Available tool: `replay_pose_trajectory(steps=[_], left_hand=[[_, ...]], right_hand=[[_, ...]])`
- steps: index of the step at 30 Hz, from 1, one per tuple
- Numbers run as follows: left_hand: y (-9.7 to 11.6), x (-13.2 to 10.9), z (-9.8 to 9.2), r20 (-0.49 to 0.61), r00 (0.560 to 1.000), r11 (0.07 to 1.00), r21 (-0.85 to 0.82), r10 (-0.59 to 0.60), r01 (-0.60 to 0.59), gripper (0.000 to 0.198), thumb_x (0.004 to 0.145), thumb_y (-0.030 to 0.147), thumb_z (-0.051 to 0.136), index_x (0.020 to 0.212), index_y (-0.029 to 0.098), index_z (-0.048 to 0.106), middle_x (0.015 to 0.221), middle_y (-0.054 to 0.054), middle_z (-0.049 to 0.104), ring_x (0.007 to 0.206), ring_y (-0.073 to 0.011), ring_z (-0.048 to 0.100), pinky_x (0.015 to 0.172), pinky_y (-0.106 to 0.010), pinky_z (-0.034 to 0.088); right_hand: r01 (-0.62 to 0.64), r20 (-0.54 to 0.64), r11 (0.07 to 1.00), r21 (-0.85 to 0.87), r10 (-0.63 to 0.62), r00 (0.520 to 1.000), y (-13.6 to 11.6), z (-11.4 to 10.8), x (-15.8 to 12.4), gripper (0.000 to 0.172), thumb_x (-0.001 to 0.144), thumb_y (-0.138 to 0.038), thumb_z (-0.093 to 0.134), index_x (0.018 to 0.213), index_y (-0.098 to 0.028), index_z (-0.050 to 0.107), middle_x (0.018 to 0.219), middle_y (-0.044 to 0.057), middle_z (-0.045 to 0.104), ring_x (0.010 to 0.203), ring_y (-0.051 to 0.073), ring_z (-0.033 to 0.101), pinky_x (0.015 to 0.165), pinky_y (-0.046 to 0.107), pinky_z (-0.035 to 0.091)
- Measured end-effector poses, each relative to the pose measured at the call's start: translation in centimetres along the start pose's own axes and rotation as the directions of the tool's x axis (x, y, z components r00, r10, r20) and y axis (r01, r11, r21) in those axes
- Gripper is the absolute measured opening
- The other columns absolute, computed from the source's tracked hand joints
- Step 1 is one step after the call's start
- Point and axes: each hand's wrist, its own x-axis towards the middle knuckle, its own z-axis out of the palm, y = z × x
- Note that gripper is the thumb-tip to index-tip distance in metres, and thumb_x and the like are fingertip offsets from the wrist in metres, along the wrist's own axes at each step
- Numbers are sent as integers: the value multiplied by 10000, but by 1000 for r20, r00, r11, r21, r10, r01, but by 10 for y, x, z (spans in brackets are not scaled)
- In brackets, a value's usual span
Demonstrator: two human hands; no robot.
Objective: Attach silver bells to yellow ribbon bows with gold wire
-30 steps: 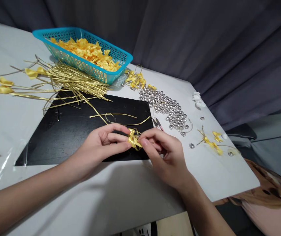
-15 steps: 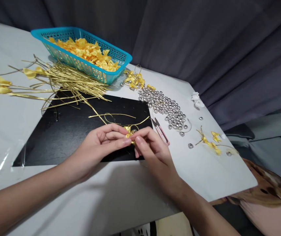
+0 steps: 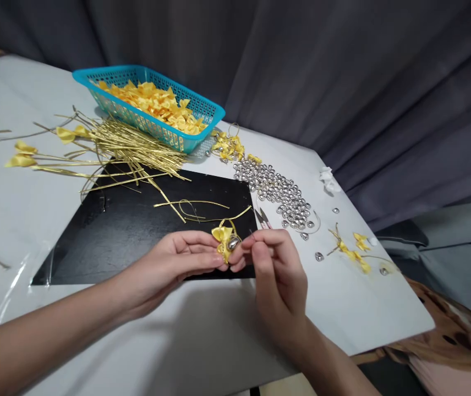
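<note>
My left hand (image 3: pixel 178 261) pinches a small yellow ribbon bow (image 3: pixel 222 235) with a silver bead (image 3: pixel 233 242) and a loop of gold wire on it, just above the front edge of the black mat (image 3: pixel 136 231). My right hand (image 3: pixel 274 264) is closed beside it, thumb and finger pinching the thin wire end at the bead. Both hands meet at the bow.
A turquoise basket (image 3: pixel 153 118) of yellow bows stands at the back. Gold wires (image 3: pixel 124 148) lie beside it. Silver beads (image 3: pixel 279 192) are heaped to the right, with small snips (image 3: pixel 263 218) next to them. Finished bows (image 3: pixel 353 250) lie at right. The white table (image 3: pixel 202 335) ends near right.
The bow now stands upright with its silver bead showing. My right hand has shifted slightly right and pinches the wire end. The camera view dropped a little.
</note>
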Motion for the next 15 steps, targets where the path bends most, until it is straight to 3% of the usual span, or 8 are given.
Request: replay_pose_trajectory(steps=[7, 15], left_hand=[[0, -1, 1, 19, 998, 997, 50, 58, -58, 6, 706, 181, 756, 709, 183, 760, 742, 5, 755, 738, -74, 656, 716, -115, 490], [0, -1, -3, -57, 997, 995, 86, 48, -43, 46, 740, 202, 723, 721, 176, 755, 688, 11, 727, 675, -68, 650, 643, -94, 499]], right_hand=[[63, 67, 996, -68, -58, 996, 5, -1, 0, 159, 934, -118, 404, 945, -221, 526, 783, -16, 607, 690, 83, 606, 639, 211, 502], [154, 86, 956, -249, -136, 987, -3, -12, 9, 166, 846, -62, 544, 916, -178, 640, 795, -3, 641, 669, 78, 584, 580, 191, 475]])
